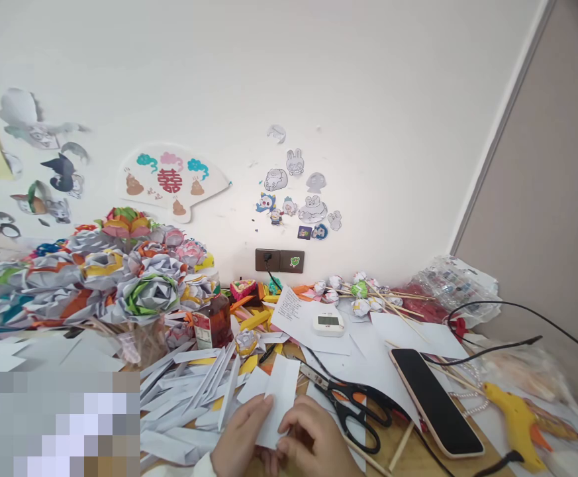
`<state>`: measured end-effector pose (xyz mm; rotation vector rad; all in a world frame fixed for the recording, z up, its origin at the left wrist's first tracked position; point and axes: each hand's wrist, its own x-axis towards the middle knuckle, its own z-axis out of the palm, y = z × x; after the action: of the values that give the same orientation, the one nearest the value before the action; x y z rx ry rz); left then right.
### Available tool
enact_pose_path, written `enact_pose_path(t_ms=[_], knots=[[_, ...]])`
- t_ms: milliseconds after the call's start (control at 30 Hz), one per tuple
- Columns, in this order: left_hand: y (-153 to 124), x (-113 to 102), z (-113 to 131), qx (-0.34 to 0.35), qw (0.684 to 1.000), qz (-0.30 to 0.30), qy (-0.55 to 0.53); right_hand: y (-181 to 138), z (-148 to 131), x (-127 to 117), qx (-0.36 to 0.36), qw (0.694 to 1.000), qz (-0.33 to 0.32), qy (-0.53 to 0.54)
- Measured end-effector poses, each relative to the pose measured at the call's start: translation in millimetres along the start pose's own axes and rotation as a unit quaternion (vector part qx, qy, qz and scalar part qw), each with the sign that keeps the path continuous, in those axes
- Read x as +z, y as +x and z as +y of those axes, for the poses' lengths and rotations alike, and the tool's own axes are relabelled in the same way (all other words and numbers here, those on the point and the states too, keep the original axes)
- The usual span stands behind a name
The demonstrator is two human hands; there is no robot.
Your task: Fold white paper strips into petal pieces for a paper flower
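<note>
Both my hands meet at the bottom middle of the head view, pinching a white paper slip [279, 397]. My left hand [239, 438] grips the slip's lower left edge with curled fingers. My right hand [313, 440] presses its thumb and fingers onto the lower right part. The slip stands tilted up from the hands, partly folded lengthwise. A heap of folded white paper strips [194, 397] lies just left of my hands. Black-handled scissors [353, 404] lie right of my right hand.
A phone [435, 401] lies face up to the right, beside a yellow glue gun [520, 421] with a black cable. Paper flowers [114, 278] pile up at the left. A small bottle [214, 321], a white device [328, 323], flower sticks [368, 295] and a plastic bag [455, 285] stand farther back.
</note>
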<state>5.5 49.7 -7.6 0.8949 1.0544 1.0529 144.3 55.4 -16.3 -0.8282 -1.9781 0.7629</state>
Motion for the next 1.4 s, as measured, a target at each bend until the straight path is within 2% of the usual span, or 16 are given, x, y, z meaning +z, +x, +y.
enact_pose_path(t_ms=[100,233,333,533,767,1200,1400], knots=[[1,0,-3,0.016,0.998,-0.063,-0.012,1,1,1,0.041,0.999,0.029,0.006],[3,0,-6,0.02,0.993,-0.112,-0.021,1,6,2,0.103,0.993,0.056,0.027],[3,0,-6,0.018,0.992,-0.128,-0.002,2,10,3,0.132,0.988,0.059,0.051],[3,1,-6,0.026,0.989,-0.145,0.03,4,9,2,0.128,0.988,0.077,0.038],[3,2,-9,0.052,0.986,-0.153,0.051,3,8,2,0.113,0.99,0.08,0.02],[3,2,-14,0.047,0.985,-0.128,0.108,0,9,3,0.127,0.987,0.094,0.022],[3,4,-14,0.058,0.985,-0.118,0.113,-1,10,4,0.158,0.983,0.061,0.074]])
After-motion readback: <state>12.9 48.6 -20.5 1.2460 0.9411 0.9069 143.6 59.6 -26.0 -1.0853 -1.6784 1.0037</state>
